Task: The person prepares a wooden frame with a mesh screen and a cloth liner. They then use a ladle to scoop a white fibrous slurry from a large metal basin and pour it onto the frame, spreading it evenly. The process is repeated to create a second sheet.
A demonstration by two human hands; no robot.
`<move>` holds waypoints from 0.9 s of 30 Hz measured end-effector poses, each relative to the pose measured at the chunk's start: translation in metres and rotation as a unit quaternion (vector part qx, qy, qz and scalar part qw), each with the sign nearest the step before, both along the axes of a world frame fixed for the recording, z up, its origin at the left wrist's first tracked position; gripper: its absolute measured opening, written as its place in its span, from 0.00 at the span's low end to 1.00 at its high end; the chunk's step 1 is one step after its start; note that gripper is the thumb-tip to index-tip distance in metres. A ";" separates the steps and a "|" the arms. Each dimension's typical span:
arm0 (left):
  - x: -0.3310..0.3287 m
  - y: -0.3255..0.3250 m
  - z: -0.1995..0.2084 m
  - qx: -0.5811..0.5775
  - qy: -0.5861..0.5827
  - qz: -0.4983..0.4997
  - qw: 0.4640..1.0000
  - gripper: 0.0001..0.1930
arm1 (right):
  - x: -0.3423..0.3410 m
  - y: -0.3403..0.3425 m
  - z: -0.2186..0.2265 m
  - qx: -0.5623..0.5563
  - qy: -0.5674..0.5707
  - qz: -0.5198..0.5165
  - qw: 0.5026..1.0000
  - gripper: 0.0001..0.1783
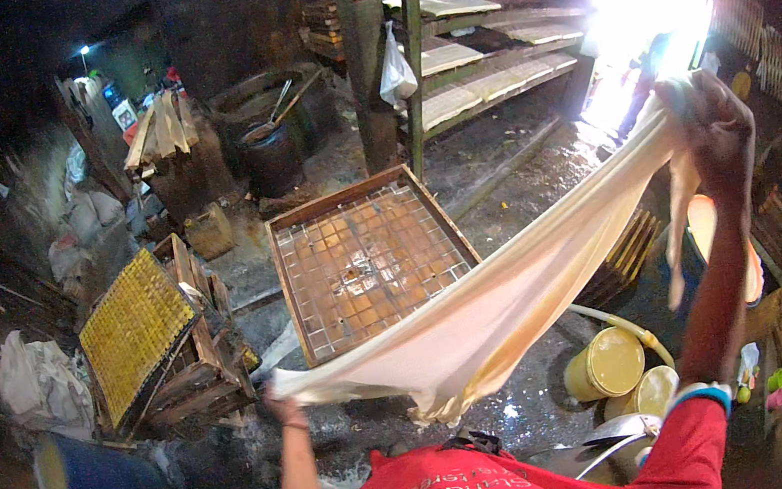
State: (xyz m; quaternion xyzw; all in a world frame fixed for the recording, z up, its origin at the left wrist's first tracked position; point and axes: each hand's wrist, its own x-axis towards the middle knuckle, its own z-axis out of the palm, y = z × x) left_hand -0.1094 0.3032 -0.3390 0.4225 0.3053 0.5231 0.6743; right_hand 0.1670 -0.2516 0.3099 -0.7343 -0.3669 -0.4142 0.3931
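Note:
A long cream-coloured cloth (500,299) is stretched slantwise in front of me, its lower edge sagging in folds. My left hand (284,409), low and near my body, is closed on one corner. Raised high at the far right, my right hand (720,134) grips the other end, and a loose strip of cloth dangles below it. Behind the cloth lies a square wooden frame (293,300) with a wet, tiled grid surface inside it. The cloth covers the frame's near right corner.
To the left, a yellow woven mat (141,332) leans on wooden crates (195,390), above a blue barrel (103,485). Yellow buckets (603,365) and a hose (626,329) are at right. Shelves (496,67) with white slabs stand behind a post (366,66); a vat (315,104) is at the back.

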 end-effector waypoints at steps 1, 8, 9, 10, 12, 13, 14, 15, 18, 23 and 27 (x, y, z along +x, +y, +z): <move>0.004 -0.004 0.044 0.170 0.140 -0.019 0.975 0.06 | 0.003 -0.008 0.002 -0.039 0.069 -0.064 0.995 0.07; -0.028 0.048 0.415 0.458 0.317 -0.095 0.825 0.05 | 0.072 -0.072 -0.051 0.124 0.214 0.073 0.966 0.12; -0.024 0.044 0.446 0.551 0.368 -0.061 0.746 0.05 | 0.075 -0.074 -0.080 0.067 0.227 0.063 0.969 0.24; -0.020 0.034 0.476 0.634 0.410 -0.024 0.655 0.06 | 0.075 -0.078 -0.105 0.011 0.235 0.053 0.971 0.37; -0.040 0.034 0.508 0.705 0.490 0.022 0.512 0.06 | 0.052 -0.059 -0.118 -0.312 0.292 0.050 0.903 0.48; -0.058 0.050 0.517 0.707 0.518 0.022 0.481 0.06 | 0.036 -0.052 -0.119 -0.459 0.274 0.071 0.842 0.53; -0.067 0.066 0.522 0.709 0.537 0.019 0.456 0.06 | 0.043 -0.069 -0.137 -0.516 0.203 0.043 0.831 0.39; -0.075 0.079 0.523 0.677 0.568 0.004 0.468 0.05 | 0.046 -0.084 -0.143 -0.541 0.221 -0.023 0.811 0.33; -0.091 0.074 0.527 0.612 0.600 -0.032 0.515 0.04 | 0.064 -0.129 -0.150 -0.504 0.255 -0.158 0.810 0.16; -0.122 0.086 0.546 0.642 0.617 0.059 0.451 0.03 | 0.077 -0.169 -0.098 -0.338 0.111 -0.130 0.925 0.13; -0.112 0.063 0.603 0.613 0.631 0.152 0.450 0.04 | 0.101 -0.178 -0.048 -0.275 0.073 -0.154 0.946 0.17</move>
